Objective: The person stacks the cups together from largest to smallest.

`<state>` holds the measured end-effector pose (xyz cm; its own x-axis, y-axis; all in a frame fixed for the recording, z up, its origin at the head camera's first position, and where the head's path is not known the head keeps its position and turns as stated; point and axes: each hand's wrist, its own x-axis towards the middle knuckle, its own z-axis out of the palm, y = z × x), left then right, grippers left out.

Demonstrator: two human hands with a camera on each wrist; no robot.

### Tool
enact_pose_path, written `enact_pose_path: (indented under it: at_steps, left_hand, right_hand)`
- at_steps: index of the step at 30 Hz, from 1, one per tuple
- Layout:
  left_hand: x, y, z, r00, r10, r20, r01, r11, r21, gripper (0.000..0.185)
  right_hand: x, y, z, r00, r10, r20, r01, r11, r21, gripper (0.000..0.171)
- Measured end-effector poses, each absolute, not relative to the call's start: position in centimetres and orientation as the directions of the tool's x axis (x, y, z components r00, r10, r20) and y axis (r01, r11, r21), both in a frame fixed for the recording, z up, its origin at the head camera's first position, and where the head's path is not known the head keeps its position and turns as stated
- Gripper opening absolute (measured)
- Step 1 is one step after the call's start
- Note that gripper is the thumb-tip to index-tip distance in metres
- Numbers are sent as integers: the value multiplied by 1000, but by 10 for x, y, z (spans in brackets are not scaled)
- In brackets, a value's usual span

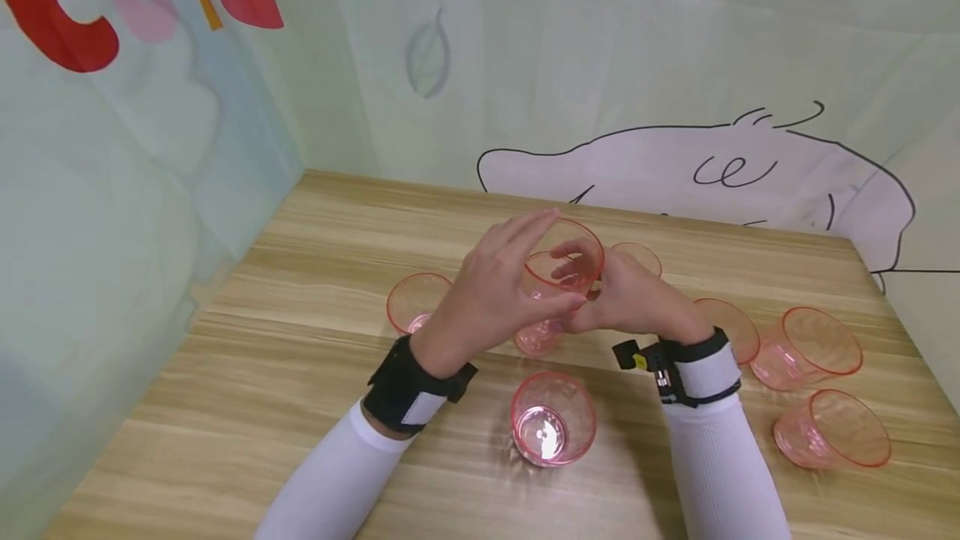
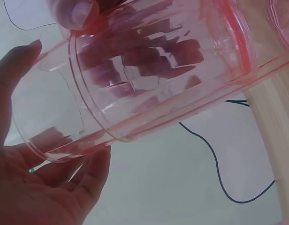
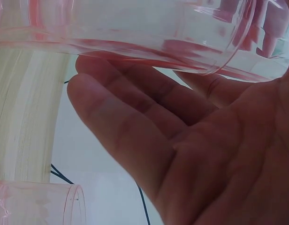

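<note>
1. The held cup is partly covered by the left hand.
2. The cup behind the hands shows only its rim.
3. Both wrist views cut the held cup off.

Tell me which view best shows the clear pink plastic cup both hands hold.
Head view: the clear pink plastic cup shows whole, tilted, between left hand and right hand. Wrist views show only close-up wall sections against fingers.

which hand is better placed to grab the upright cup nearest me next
Probably the left hand: the upright cup stands between both wrists, and the right hand cradles the held cups from below, so the left could likely let go more safely.
</note>
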<state>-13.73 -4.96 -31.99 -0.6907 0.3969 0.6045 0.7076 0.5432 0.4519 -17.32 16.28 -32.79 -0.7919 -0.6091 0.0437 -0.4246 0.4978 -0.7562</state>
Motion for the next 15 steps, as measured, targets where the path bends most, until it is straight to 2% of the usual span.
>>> enact_pose_path:
  at_steps: [6, 15]
  left_hand:
    - [-136, -51, -320, -689, 410, 598, 714, 525, 462, 87]
    - [-132, -62, -314, -730, 425, 536, 678, 554, 484, 89]
  right_hand:
    - [-173, 162, -328, -791, -611, 39, -422, 499, -757, 70]
    - [-172, 162, -327, -799, -600, 33, -418, 516, -748, 76]
